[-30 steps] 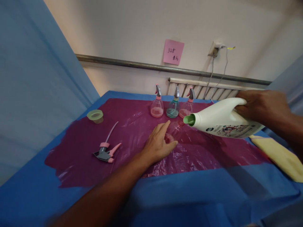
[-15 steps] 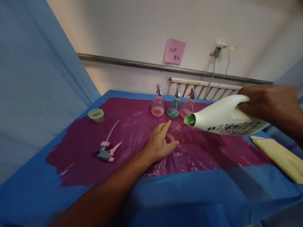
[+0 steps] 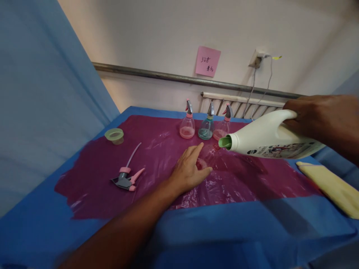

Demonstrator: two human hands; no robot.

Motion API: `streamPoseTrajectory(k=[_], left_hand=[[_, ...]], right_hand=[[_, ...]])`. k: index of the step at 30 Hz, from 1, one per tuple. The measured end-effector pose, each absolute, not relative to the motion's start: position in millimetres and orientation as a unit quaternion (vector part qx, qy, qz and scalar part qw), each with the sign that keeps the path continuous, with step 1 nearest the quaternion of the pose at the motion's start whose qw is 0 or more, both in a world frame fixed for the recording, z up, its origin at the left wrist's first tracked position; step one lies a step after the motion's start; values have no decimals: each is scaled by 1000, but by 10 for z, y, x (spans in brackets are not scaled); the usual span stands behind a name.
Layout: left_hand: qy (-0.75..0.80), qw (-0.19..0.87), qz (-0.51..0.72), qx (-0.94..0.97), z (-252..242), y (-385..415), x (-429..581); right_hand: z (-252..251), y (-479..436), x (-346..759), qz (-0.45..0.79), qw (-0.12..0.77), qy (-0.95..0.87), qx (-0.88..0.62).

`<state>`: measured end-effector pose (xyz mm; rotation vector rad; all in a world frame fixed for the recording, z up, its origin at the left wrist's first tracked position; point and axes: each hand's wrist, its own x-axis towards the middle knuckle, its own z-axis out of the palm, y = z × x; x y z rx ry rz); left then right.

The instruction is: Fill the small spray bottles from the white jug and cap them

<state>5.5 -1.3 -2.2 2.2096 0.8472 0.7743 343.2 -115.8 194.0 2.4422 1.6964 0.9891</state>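
Over the purple sheet (image 3: 106, 164), the right hand (image 3: 322, 119) is gripping and tipping the white jug (image 3: 269, 140) toward a clear bottle (image 3: 206, 157) steadied by the left hand (image 3: 187, 172); next, aligning the spout likely matters.

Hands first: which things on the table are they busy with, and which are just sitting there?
Busy with:
- white jug, tipped, held by the right hand
- clear bottle with no top, held by the left hand
- loose spray top, lying beside it

Just sitting there:
- three spray bottles at the back
- green cap
- yellow cloth
- pink note on the wall
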Motion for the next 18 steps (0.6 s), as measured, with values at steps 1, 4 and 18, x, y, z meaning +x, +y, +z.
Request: streamPoseTrajectory(k=[1,4,18], left_hand=[[322,320,295,841,-22,-14,57],[322,318,295,841,-20,-13,61],[316,310,299,845,-42,-10,60]], right_hand=[[1952,-1158,3428,318,8,541,779],[1981,-1169,3411,326,31,546,771],[2096,-1222,3345,312,74,563,762]])
